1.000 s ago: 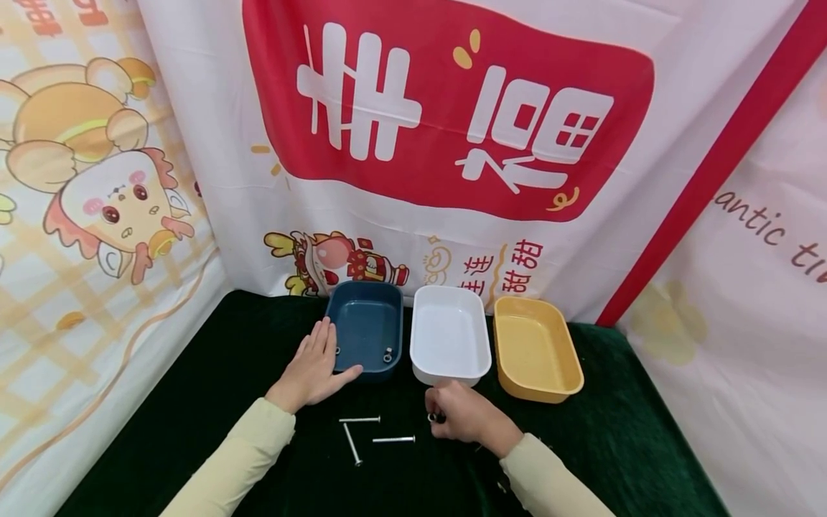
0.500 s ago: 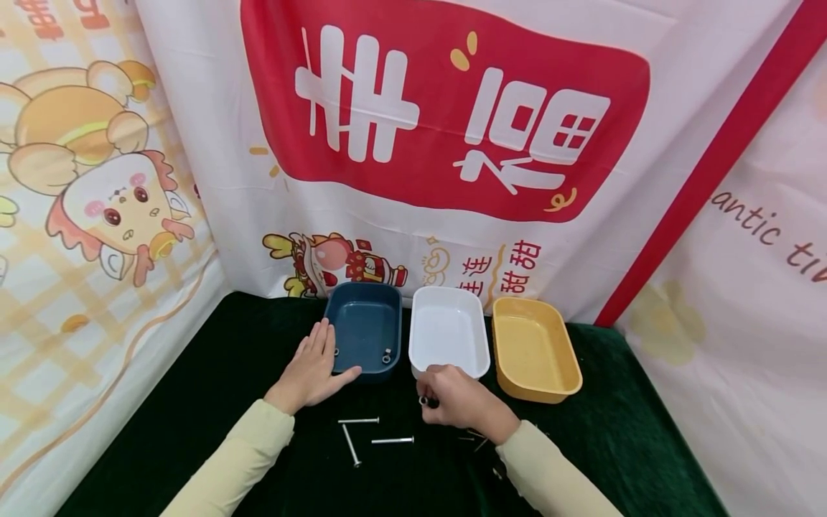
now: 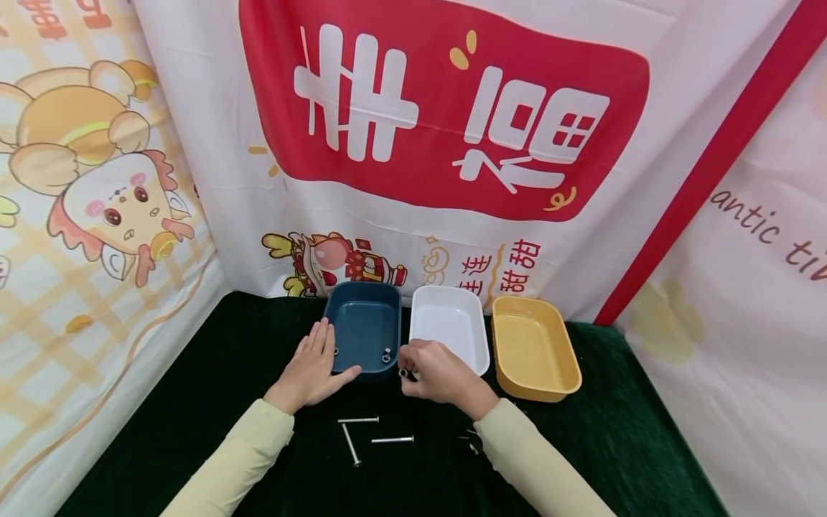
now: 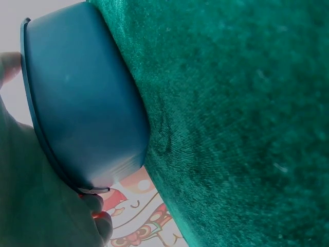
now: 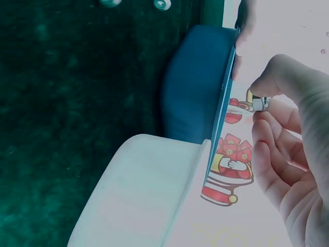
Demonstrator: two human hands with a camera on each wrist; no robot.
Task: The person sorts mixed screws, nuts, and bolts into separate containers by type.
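My left hand (image 3: 313, 366) rests with straight fingers along the left and near rim of the blue bin (image 3: 367, 323). In the left wrist view its fingertips touch the rim of that bin (image 4: 85, 98). Thumb and fingers of my right hand (image 3: 442, 375) pinch a small metal hex nut (image 5: 261, 103), close to the blue bin's near right corner and over the front of the white bin (image 3: 450, 323). Several nuts (image 3: 386, 355) lie inside the blue bin. On the green cloth in front are three long bolts, one (image 3: 393, 440) nearest my right sleeve.
Right of the white bin stands a yellow bin (image 3: 536, 348). Thin small pieces (image 3: 474, 439) lie beside my right sleeve, partly hidden by it. A printed curtain (image 3: 446, 108) hangs behind the bins at the back edge of the green cloth (image 3: 620, 424).
My right hand has moved left and away from me with the nut, from in front of the white bin to near the blue bin's corner. My left hand stays put.
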